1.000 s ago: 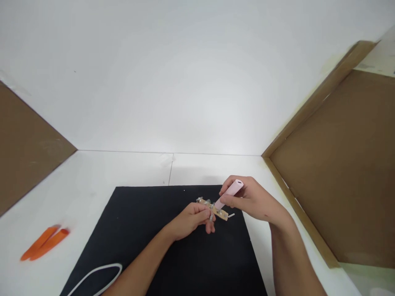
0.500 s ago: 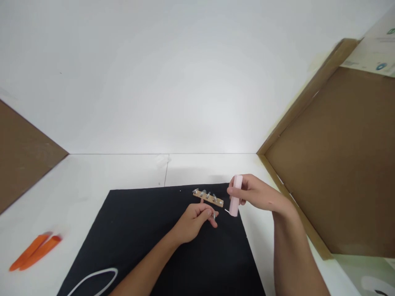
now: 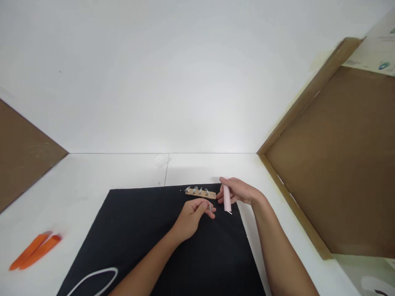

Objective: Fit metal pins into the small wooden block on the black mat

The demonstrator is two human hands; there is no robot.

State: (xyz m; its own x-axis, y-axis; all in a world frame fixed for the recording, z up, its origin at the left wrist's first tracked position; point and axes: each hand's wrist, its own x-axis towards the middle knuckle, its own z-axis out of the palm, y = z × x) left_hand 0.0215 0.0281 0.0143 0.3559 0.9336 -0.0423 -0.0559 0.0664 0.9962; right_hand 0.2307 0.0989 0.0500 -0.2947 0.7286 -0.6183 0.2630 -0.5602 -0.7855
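My right hand [image 3: 236, 191] is wrapped round a pink bar-shaped tool [image 3: 226, 195], held nearly upright, with a thin metal tip sticking out at its lower end. Between the thumb and fingers of my left hand [image 3: 196, 211] is a small shiny metal piece [image 3: 210, 207], mostly covered, so its exact kind is unclear. Just beyond my left hand lies a narrow wooden strip [image 3: 197, 193] bearing several metal hook-like pieces. The right hand's fingers are close to the strip's right end; I cannot tell whether they touch it.
A black mat [image 3: 135, 230] lies beneath on the white table [image 3: 83, 181]. Two orange pieces [image 3: 37, 251] rest at the left, and a white cord loop [image 3: 115, 271] at the mat's near left. Brown panels flank both sides, the right panel [image 3: 333, 164] being nearer my right arm.
My right hand has moved left with the pink tool, whose tip now points to the right. The wooden strip has shifted slightly left and lies more level. My left hand has moved slightly left.
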